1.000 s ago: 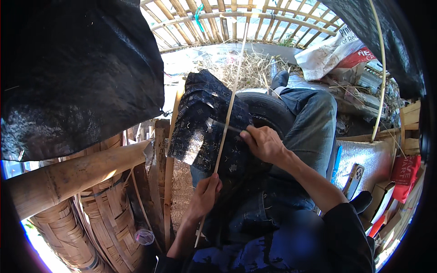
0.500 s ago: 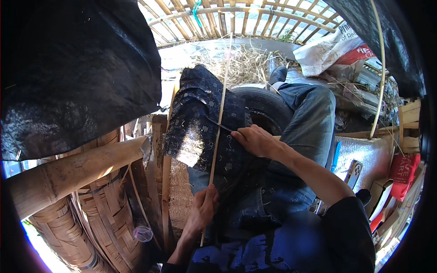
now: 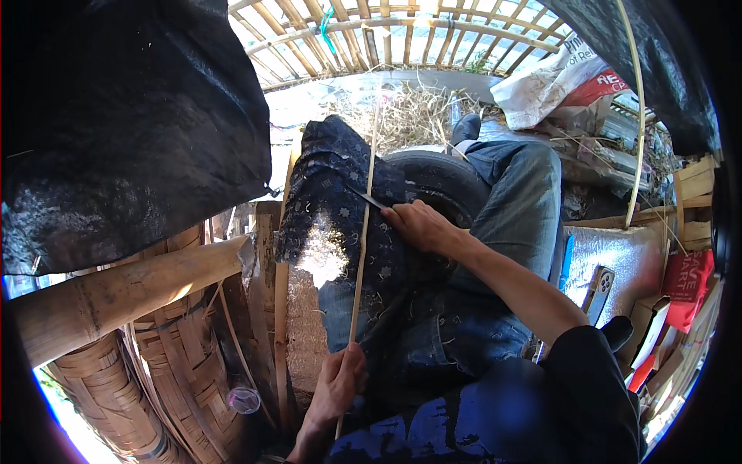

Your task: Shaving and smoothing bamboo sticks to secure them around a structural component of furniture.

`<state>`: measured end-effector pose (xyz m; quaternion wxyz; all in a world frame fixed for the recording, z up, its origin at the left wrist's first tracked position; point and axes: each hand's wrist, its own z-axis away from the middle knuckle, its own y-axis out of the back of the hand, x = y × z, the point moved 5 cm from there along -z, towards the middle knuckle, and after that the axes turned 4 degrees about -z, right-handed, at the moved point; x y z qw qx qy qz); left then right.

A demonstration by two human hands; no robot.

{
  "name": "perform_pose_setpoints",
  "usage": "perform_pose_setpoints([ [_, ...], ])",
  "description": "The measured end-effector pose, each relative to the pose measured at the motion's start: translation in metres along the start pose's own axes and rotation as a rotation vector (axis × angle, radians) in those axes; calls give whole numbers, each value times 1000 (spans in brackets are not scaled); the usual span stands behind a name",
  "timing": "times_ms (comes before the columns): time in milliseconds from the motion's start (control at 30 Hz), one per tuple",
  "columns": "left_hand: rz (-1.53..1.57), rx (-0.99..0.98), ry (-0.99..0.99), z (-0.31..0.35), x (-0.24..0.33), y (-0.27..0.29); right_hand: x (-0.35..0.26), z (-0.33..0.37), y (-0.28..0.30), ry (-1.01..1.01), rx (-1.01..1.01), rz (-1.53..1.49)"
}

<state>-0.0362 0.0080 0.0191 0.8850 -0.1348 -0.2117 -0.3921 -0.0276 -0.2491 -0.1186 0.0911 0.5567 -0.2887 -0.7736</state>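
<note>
My left hand (image 3: 338, 379) is closed round the lower part of a long, thin bamboo strip (image 3: 362, 263), which slants up across my lap. In my right hand (image 3: 423, 226) is a knife, its narrow blade (image 3: 368, 199) lying across the strip well above the left hand. Beneath the strip, a dark patterned cloth (image 3: 325, 174) covers my left thigh, with small pale shavings scattered over it. The knife's handle is hidden inside my fingers.
A tyre (image 3: 444, 182) sits between my legs. Left are a thick bamboo pole (image 3: 139, 298), woven bamboo (image 3: 178, 371) and a clear plastic cup (image 3: 243, 399). A phone (image 3: 600, 290) and a red bag (image 3: 688, 290) are at right. Dry straw (image 3: 410, 116) lies ahead.
My left hand has drawn the bamboo strip down toward my body. The knife blade has stayed across the strip, with the right hand shifted slightly left and up.
</note>
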Motion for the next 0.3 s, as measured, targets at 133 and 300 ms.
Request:
perform_pose_setpoints([
  [133, 2, -40, 39, 24, -5, 15, 13, -21, 13, 27, 112, 35],
  [300, 55, -45, 34, -3, -7, 18, -1, -32, 50, -45, 180, -253],
])
